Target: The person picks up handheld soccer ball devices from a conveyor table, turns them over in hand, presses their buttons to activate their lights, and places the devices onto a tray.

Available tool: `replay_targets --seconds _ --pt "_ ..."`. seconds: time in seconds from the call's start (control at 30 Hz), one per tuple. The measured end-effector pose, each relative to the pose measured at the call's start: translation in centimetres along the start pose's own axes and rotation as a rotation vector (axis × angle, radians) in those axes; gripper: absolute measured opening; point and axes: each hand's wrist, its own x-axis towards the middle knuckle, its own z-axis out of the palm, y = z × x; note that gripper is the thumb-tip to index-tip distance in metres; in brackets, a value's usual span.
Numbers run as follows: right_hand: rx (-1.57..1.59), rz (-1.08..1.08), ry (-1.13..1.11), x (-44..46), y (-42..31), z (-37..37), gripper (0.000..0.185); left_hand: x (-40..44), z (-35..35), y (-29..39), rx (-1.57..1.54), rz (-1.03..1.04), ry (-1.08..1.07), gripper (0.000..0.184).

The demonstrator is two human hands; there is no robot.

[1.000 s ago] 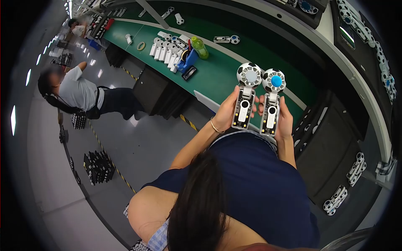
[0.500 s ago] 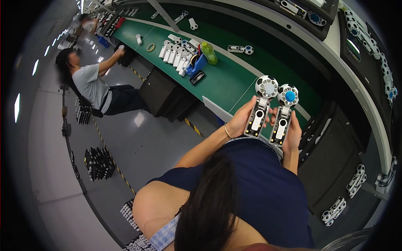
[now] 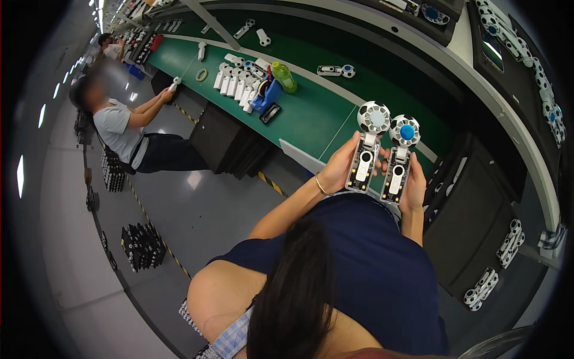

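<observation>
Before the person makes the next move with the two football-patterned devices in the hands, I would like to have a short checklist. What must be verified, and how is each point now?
1. Left hand holds the grey-centred device: ok.
2. Right hand holds the blue-centred device: ok.
3. Both centre discs have the same colour: not ok, one is pale grey, the other blue.
4. Ball-shaped heads do not touch: cannot tell, their edges meet in this view.
5. Green bottle is apart from both devices: ok.
6. Backs of the devices are undamaged: cannot tell, hidden.

Grn bench (image 3: 320,118): room btwn tape dispenser (image 3: 268,97) & grey-disc unit (image 3: 362,160); btl (image 3: 284,78) blocks past dispenser.
</observation>
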Motion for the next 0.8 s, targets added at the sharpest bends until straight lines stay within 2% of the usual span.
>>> replay_targets --seconds 0.1,0.2,0.37,0.43,0.63,0.7,0.8 --pt "0.035 -0.048 0.112 -0.1 0.0 1.1 0.046 0.4 0.4 0.3 -0.026 -0.009 -0.028 0.056" --pt "-0.052 -0.144 0.068 -0.2 -0.6 1.2 0.044 0.8 1.2 0.8 0.001 0.015 -0.057 0.056" --pt "0.008 -0.26 0.034 -1.0 -1.8 1.9 0.043 1.6 3.0 0.9 0.03 0.032 -0.109 0.056" --pt "0.077 -0.306 -0.055 -1.1 -1.9 1.4 0.044 1.8 3.4 1.0 0.026 0.022 -0.124 0.057" --pt "0.129 -0.353 -0.06 -1.8 -1.8 1.6 0.047 2.2 3.8 0.8 0.06 -0.014 -0.109 0.058" --pt "0.163 -0.355 -0.139 -1.8 -1.9 1.8 0.047 2.2 3.5 0.8 0.069 -0.026 -0.134 0.059" --pt "0.141 -0.352 -0.095 -1.7 -1.5 1.3 0.049 2.3 3.2 0.9 0.077 -0.037 -0.146 0.059"
